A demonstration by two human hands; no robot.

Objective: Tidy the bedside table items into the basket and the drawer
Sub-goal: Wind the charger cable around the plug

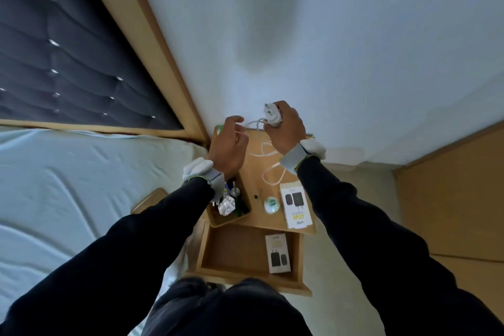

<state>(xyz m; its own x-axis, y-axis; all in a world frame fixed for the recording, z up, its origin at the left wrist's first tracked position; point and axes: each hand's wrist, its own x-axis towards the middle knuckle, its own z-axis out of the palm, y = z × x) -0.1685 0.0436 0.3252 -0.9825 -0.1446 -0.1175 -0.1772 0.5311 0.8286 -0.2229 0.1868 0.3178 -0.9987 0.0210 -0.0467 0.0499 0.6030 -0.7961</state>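
Observation:
My right hand [286, 128] is raised above the back of the bedside table [253, 172] and grips a white charger plug [270, 114], prongs pointing up. Its white cable [268, 169] trails down in loops onto the table top. My left hand [230, 144] pinches the cable close to the plug. A wooden basket [245, 210] at the table's left holds pens and a crumpled foil piece. A white charger box [296, 204] and a small round white-green tin [271, 204] lie on the table front. The open drawer [234, 251] below holds another charger box [278, 253].
The bed with a pale sheet [81, 185] lies on the left, its dark padded headboard [68, 63] behind. A white wall [327, 49] rises behind the table. A wooden panel [452, 194] stands on the right. A green object [219, 128] peeks out behind my left hand.

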